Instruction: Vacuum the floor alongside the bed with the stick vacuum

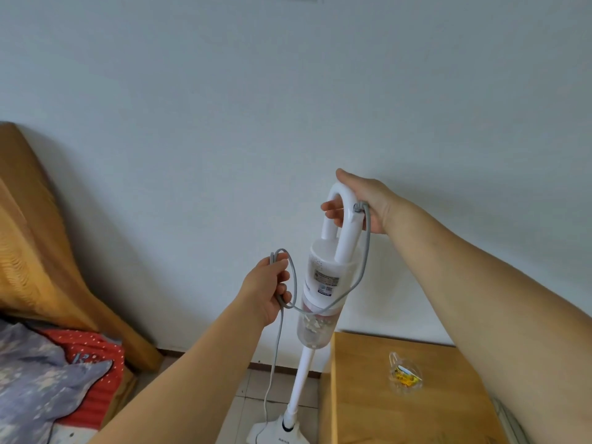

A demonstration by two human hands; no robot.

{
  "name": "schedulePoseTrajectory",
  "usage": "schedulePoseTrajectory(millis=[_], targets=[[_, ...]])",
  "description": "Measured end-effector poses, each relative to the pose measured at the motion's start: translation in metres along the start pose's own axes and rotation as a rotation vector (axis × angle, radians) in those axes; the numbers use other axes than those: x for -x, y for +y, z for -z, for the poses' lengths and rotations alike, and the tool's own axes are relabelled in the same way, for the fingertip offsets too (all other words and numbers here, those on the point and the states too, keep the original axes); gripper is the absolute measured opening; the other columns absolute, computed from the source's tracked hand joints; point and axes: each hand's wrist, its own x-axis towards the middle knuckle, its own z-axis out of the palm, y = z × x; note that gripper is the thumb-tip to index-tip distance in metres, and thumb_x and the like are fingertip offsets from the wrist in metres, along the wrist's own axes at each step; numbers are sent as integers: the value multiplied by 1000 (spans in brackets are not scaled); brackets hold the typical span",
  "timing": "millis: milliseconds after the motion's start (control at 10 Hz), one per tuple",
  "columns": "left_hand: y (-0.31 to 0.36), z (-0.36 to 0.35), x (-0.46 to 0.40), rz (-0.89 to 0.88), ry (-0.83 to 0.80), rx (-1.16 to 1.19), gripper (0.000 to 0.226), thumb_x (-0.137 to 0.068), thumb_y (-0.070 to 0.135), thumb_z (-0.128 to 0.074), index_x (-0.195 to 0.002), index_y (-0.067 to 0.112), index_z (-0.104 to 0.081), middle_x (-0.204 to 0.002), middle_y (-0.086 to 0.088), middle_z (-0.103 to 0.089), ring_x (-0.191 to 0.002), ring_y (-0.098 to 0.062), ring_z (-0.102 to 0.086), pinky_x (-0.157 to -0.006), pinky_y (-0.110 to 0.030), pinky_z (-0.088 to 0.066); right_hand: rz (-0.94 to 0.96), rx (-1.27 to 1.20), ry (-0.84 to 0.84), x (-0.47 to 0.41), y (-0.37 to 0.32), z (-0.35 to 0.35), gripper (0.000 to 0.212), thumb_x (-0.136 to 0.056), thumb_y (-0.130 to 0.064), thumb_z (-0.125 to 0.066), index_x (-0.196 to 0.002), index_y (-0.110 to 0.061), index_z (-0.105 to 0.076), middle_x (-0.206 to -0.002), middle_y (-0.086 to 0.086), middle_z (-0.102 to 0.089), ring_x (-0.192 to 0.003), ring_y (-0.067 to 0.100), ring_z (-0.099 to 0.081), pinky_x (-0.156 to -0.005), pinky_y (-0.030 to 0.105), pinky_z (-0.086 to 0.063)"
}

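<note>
Pale wall (224, 91) fills most of your view, meeting a tiled floor (243, 408) at a dark skirting. At your left stands the bed (48, 363), its brown headboard (28, 219) against the wall, with a grey-blue quilt and a red spotted cloth on top. At your right a wooden surface (368, 411) carries a small clear dish (404, 374) with yellow wrappers inside. Between bed and surface stands your white stick vacuum (323, 283), nearly upright, its floor head (275, 434) on the tiles. Your right hand (362, 203) grips the looped handle at the top. Your left hand (269, 290) is curled round the grey power cord (363, 261), which loops from the handle and trails down to the floor.
</note>
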Motion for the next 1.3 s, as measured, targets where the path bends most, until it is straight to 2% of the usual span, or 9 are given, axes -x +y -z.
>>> schedulePoseTrajectory(millis=[200, 300, 400, 600, 700, 900, 1100, 1200, 1300], targets=[[5, 0, -1, -11, 10, 13, 16, -95, 11, -50, -87, 19, -61, -67, -1, -44, -47, -11, -29, -44, -22, -34, 62, -89, 52, -5, -3, 5, 45, -95, -49, -47, -116, -11, -56, -86, 5, -69, -71, 17, -66, -65, 26, -50], [4, -1, 1, -3, 19, 19, 17, -95, 11, -50, -86, 20, -61, -66, 0, -44, -46, -11, -29, -43, -22, -34, 76, -188, 78, -6, 7, 4, 33, -96, -44, -46, -99, -15, -61, -76, -3, -70, -70, 10, -65, -60, 21, -47], [3, -1, 3, 3, 24, 23, 18, -96, 11, -50, -86, 19, -62, -66, 0, -43, -46, -11, -28, -45, -23, -33, 83, -351, 65, -10, 17, 5, 34, -98, -40, -45, -99, -10, -62, -63, -1, -71, -71, 14, -66, -67, 23, -49], [3, 0, 6, 6, 38, 14, 16, -96, 12, -50, -87, 19, -62, -65, 0, -43, -46, -10, -29, -44, -22, -34, 108, -343, 98, -9, 23, 12, 38, -97, -45, -42, -83, -17, -63, -83, 3, -68, -77, 16, -64, -66, 24, -45], [2, 1, 5, 15, 52, 17, 13, -95, 13, -52, -88, 19, -62, -65, 0, -43, -46, -11, -29, -46, -23, -33, 89, -307, 119, -11, 25, 16, 39, -95, -50, -42, -90, -18, -64, -92, 4, -68, -81, 18, -63, -72, 27, -44], [1, 8, 2, 57, 84, 93, 7, -93, 17, -56, -95, 11, -59, -64, -4, -45, -47, -14, -36, -48, -24, -38, 52, -310, 180, -11, 28, 27, 43, -91, -57, -44, -99, -20, -64, -86, 1, -66, -78, 19, -62, -67, 28, -49], [-7, 15, -1, 65, 139, 45, 14, -96, 13, -48, -95, 3, -58, -67, -9, -55, -57, -19, -51, -58, -26, -42, 27, -313, 191, -10, 42, 40, 57, -92, -59, -40, -122, -15, -60, -98, 2, -68, -101, 22, -62, -97, 40, -45], [-17, 22, -8, 84, 171, -40, 21, -98, 21, -45, -103, 4, -56, -73, -8, -61, -64, -18, -58, -62, -26, -42, 6, -315, 189, -7, 54, 47, 52, -94, -57, -38, -117, -16, -59, -98, 2, -67, -94, 18, -62, -95, 38, -43], [-25, 24, -9, 109, 202, -109, 35, -97, 38, -46, -112, 7, -53, -86, -10, -63, -82, -20, -60, -87, -34, -43, -14, -309, 200, -4, 66, 50, 49, -94, -56, -38, -112, -16, -59, -97, 2, -68, -89, 15, -63, -93, 37, -42]])
